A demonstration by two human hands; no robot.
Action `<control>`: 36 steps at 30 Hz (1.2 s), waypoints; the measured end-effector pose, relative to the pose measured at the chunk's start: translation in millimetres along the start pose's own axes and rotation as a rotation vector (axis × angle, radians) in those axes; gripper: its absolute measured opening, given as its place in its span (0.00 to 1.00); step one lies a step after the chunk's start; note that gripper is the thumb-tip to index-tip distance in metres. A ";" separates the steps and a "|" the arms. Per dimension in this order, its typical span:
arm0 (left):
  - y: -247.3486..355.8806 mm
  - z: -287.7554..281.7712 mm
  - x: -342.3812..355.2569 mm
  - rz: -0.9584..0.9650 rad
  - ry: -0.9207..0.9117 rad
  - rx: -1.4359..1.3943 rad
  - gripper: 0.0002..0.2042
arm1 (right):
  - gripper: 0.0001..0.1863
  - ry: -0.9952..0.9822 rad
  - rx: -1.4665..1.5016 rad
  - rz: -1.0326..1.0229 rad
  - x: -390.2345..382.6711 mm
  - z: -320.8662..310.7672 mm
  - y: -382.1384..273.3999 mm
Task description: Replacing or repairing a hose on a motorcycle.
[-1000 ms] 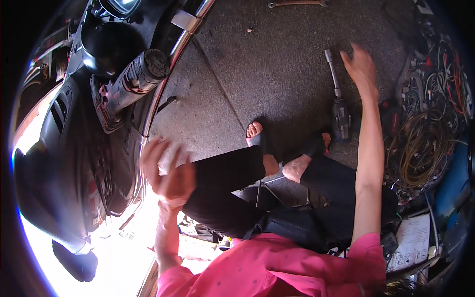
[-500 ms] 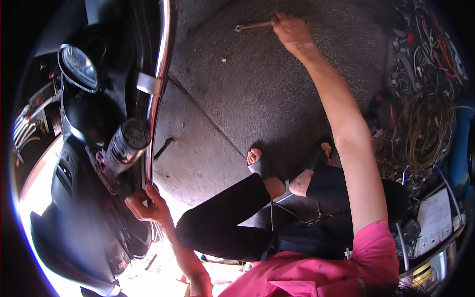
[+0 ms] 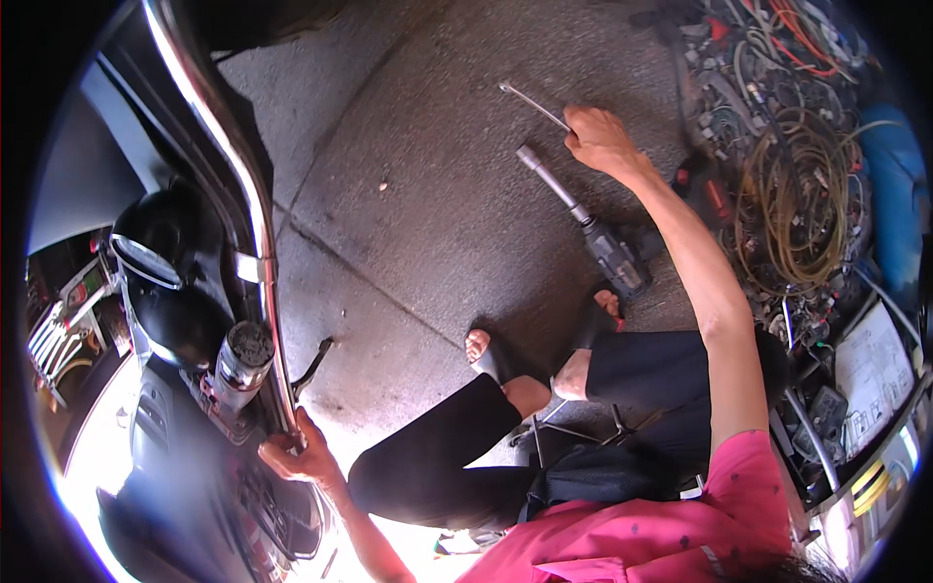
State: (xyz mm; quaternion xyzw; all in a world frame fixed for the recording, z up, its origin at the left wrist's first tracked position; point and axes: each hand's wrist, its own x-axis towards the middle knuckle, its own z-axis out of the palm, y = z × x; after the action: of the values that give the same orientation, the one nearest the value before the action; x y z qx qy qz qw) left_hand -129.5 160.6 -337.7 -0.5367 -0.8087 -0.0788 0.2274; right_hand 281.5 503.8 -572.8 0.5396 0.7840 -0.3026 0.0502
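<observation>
My right hand (image 3: 601, 142) grips a long metal wrench (image 3: 528, 98) above the concrete floor, its far end pointing up and left. Just below it a dark power tool (image 3: 613, 257) with a long silver extension lies on the floor. My left hand (image 3: 299, 450) is closed around the lower part of a chrome bar (image 3: 259, 212) on a black vehicle body (image 3: 191, 480), apparently a scooter. Beside the bar sit a grimy cylindrical tool (image 3: 241, 363) and a black mirror (image 3: 146, 255).
A heap of hoses and cables (image 3: 792, 199) lies at the right, beside a blue cylinder (image 3: 891, 194), a red-handled tool (image 3: 716, 197) and a paper sheet (image 3: 872, 379). Several wrenches (image 3: 56, 345) stand at the far left. My bare feet (image 3: 477, 347) rest on the floor.
My right hand has taken hold of the wrench from the floor and raised it back toward me, to the right. My left hand has closed on the chrome bar. The view has shifted.
</observation>
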 end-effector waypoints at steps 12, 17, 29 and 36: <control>8.3 -2.2 5.4 0.012 0.028 0.014 0.30 | 0.10 -0.310 0.496 0.236 -32.8 -2.2 97.9; 12.5 -4.2 6.0 -0.007 0.011 0.027 0.30 | 0.09 -0.326 0.452 0.163 -33.2 10.0 84.5; 16.5 -4.5 9.6 -0.009 0.005 0.042 0.30 | 0.10 -0.129 0.386 0.010 84.4 31.8 -36.4; 9.6 -0.4 5.8 -0.004 -0.023 0.068 0.30 | 0.10 -0.183 0.501 0.124 125.2 45.3 -84.6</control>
State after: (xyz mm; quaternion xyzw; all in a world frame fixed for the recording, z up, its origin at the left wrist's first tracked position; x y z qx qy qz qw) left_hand -122.7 169.2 -335.9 -0.5278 -0.8147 -0.0455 0.2360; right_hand 144.4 562.2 -624.8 0.5528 0.6422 -0.5310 0.0040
